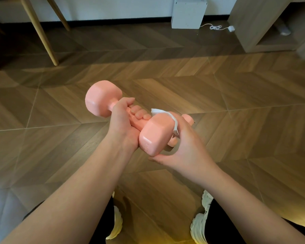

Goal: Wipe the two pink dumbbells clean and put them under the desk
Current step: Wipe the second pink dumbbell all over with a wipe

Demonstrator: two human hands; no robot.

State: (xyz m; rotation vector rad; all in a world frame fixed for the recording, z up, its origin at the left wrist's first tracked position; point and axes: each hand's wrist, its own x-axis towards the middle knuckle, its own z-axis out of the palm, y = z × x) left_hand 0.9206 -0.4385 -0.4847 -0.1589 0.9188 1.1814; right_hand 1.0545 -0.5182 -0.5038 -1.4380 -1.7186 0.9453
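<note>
I hold one pink dumbbell (102, 101) in the air over the wooden floor, slanting from upper left to lower right. My left hand (123, 124) grips its handle, fingers wrapped round it. My right hand (187, 147) cups the near head of this dumbbell and holds a white cloth (158, 111) against its right side. A second pink dumbbell (187, 118) lies on the floor behind my right hand, mostly hidden by it.
Light wooden furniture legs (42, 32) stand at the far left. A white box (187, 13) with a white cable (215, 27) sits by the back wall. A wooden desk unit (250, 23) fills the top right. My white shoes (199, 224) are below.
</note>
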